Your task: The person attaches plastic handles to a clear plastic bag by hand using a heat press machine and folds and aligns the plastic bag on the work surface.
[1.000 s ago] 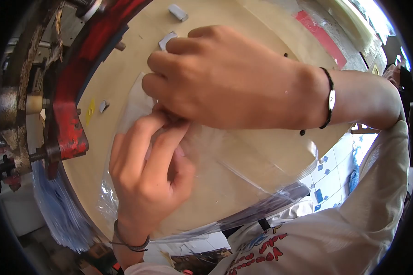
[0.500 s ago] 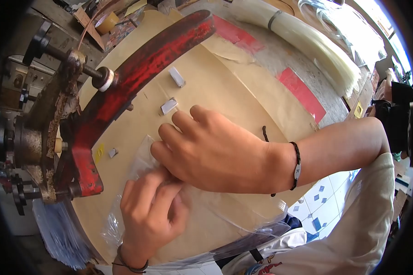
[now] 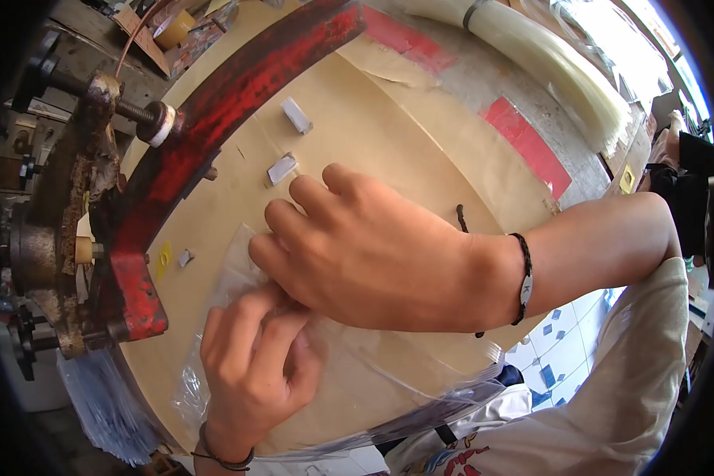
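Note:
Clear plastic film (image 3: 234, 266), possibly a bag, lies beneath both hands on the tan covered worktop. My left hand (image 3: 258, 369) is closed with bent fingers, pinching the film near its middle. Right above it, my right hand (image 3: 365, 254) curls its fingers down onto the same film, and its fingertips meet the left fingers. The exact pinch point is hidden behind the knuckles. Two small white blocks (image 3: 282, 169) (image 3: 297, 116) lie beyond the right knuckles. A smaller grey-white piece (image 3: 186, 258) rests left of the film.
A red metal machine arm (image 3: 246, 95) curves over the left side, joined to rusty screws and knobs (image 3: 147, 119). Stacked clear plastic sheets (image 3: 111, 412) hang at the lower left. A bundle of pale strands (image 3: 539, 67) lies at the back right, near red patches (image 3: 526, 151).
Both hands stay on the film and shift only slightly. The camera view has tilted a little, so the machine and the blocks sit somewhat further left and higher.

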{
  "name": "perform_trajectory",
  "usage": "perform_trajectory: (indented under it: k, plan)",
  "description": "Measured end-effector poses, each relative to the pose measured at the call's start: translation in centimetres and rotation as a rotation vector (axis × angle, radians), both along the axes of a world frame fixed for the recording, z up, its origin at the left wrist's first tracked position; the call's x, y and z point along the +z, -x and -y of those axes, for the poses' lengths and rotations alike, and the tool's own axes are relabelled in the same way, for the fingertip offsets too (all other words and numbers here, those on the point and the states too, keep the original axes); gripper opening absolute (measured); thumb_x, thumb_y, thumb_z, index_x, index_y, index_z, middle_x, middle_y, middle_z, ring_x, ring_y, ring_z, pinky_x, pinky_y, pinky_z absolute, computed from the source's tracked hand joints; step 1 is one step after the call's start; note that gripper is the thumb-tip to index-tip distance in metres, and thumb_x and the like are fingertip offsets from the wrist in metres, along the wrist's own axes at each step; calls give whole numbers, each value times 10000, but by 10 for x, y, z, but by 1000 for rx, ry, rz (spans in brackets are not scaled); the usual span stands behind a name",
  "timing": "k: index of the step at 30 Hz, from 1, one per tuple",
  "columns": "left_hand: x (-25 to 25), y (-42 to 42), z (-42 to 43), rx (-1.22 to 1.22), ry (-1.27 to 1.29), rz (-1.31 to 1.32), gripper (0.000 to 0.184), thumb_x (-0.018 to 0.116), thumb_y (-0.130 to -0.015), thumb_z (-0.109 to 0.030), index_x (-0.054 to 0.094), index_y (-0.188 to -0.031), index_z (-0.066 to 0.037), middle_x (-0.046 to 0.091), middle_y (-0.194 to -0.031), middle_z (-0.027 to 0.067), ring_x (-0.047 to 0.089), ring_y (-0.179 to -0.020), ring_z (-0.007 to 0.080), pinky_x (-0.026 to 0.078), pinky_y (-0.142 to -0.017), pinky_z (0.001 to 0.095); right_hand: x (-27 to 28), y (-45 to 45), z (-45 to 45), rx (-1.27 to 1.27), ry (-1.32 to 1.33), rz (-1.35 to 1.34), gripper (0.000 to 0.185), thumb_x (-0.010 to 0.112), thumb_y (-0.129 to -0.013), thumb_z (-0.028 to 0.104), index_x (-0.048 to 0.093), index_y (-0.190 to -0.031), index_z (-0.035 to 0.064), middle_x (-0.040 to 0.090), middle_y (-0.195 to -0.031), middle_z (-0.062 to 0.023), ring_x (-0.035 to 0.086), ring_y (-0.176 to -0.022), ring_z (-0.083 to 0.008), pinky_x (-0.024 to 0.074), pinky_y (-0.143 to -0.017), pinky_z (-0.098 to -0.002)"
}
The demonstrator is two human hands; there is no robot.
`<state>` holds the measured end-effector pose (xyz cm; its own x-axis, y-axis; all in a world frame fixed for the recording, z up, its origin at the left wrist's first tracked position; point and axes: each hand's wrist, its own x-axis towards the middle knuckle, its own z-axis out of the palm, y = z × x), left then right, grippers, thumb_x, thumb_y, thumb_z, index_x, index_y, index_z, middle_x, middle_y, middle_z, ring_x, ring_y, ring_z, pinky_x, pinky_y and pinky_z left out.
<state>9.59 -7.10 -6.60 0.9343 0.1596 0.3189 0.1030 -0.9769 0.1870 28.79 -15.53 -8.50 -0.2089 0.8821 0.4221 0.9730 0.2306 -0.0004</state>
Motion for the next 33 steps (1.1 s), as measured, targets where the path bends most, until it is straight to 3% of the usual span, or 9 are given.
perform_trajectory:
  k: [11, 14, 17, 20, 23, 29, 33]
  plan:
    - [-1, -3, -2, -13, -33, 16, 307, 663, -657, -32, 698, -961, -49, 669, -1050, 136, 611, -722, 269, 412, -600, 386, 5, 3, 4, -46, 48, 8, 221, 625, -887, 259, 683, -929, 50, 643, -845, -44, 618, -838, -205, 405, -671, -314]
    - [6, 3, 4, 58, 36, -95, 181, 637, -746, -53, 644, -921, -4, 635, -1055, 200, 594, -840, 378, 491, -730, 465, 7, 5, 6, -50, 47, 18, 230, 621, -889, 268, 685, -936, 53, 626, -825, -34, 613, -835, -201, 399, -674, -312]
    - [6, 4, 4, 53, 40, -102, 176, 635, -752, -55, 640, -920, -2, 624, -1025, 195, 585, -830, 377, 482, -717, 471, 6, 5, 4, -38, 39, 7, 227, 625, -884, 265, 681, -931, 50, 613, -804, -27, 614, -810, -196, 400, -679, -312]
    - [6, 3, 4, 53, 29, -107, 170, 637, -757, -53, 639, -919, -1, 617, -1009, 188, 584, -831, 375, 481, -715, 467, 1, 5, 2, -15, 25, -78, 227, 631, -876, 262, 676, -920, 44, 621, -806, -31, 624, -786, -194, 414, -682, -314]
    - [1, 3, -2, -8, -33, -11, 264, 655, -669, -32, 692, -930, -51, 644, -1011, 147, 525, -631, 268, 385, -562, 379, 1, 6, 1, 14, 20, -119, 214, 637, -864, 248, 670, -903, 41, 631, -796, -37, 643, -758, -195, 430, -669, -313]
    - [1, 1, -1, -11, -34, 14, 292, 676, -679, -10, 721, -963, -60, 670, -1033, 118, 556, -654, 255, 400, -559, 369, -3, 3, -4, 60, 33, -239, 212, 653, -851, 238, 681, -874, 28, 696, -765, -69, 709, -765, -232, 490, -629, -329]
    - [-1, 0, -4, -72, -10, 85, 273, 673, -692, 16, 733, -947, -61, 681, -998, 96, 584, -673, 241, 413, -550, 359, -6, 1, -8, 96, 30, -247, 212, 664, -848, 234, 704, -891, 30, 731, -793, -90, 737, -814, -257, 539, -666, -350]
